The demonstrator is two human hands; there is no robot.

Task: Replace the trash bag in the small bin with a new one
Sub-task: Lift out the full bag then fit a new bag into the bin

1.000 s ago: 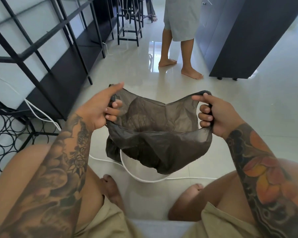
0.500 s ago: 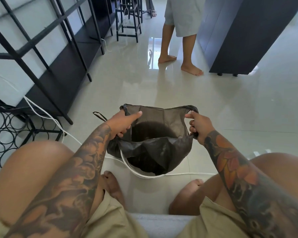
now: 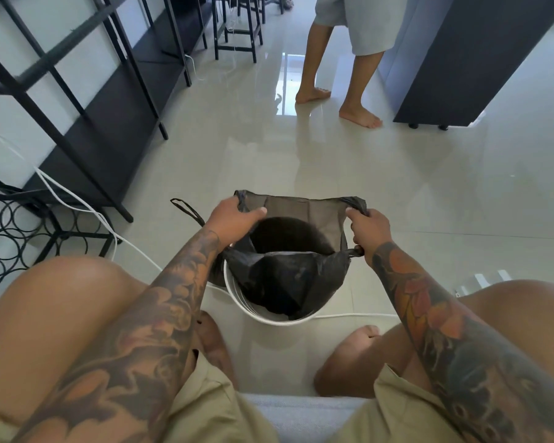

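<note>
Bag lower than a moment before: I had brought it down from chest height until its body sagged inside the white bin on the floor between my feet. My left hand kept its grip on the far-left edge of the mouth, and my right hand stayed clenched on the right handle. The mouth stood wide but not yet over the rim, so I judged folding it down came next.
</note>
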